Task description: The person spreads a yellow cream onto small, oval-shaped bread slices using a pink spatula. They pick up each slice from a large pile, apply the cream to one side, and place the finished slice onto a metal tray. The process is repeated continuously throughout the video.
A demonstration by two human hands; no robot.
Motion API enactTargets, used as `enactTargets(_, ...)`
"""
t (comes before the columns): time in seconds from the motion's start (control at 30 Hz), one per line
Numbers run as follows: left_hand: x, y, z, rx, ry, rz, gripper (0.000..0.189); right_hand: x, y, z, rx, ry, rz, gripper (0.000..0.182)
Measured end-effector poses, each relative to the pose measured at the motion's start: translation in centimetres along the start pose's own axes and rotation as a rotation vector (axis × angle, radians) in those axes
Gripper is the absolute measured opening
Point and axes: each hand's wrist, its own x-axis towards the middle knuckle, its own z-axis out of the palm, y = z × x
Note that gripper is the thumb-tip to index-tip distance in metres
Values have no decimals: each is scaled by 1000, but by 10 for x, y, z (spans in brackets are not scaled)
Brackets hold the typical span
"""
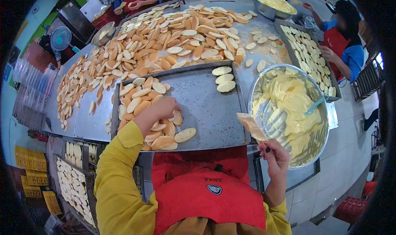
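Note:
My left hand (167, 107) rests on the bread slices (143, 106) heaped in the left part of a metal tray (204, 120); whether its fingers hold a slice cannot be made out. In the tray's back right corner lie three slices coated with cream (224, 79). My right hand (275, 157) grips a spatula (251, 126) with pale cream on its blade, above the tray's front right corner. Just right of the tray stands a large steel bowl (326, 136) of yellow cream (294, 102), with a light blue utensil (315, 105) in it.
Behind the tray a big pile of bread slices (191, 27) covers much of the metal table (68, 123). A second cream bowl (269, 14) and a filled tray (286, 37) stand at the right. Two co-workers (343, 43) (136, 0) work across the table. Filled trays (89, 179) stand below left.

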Motion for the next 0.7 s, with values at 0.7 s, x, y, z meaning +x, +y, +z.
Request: enactTargets(0.7,-17,13,9,-686,690,15,23,-3,-4,-131,-1916,-431,337,13)
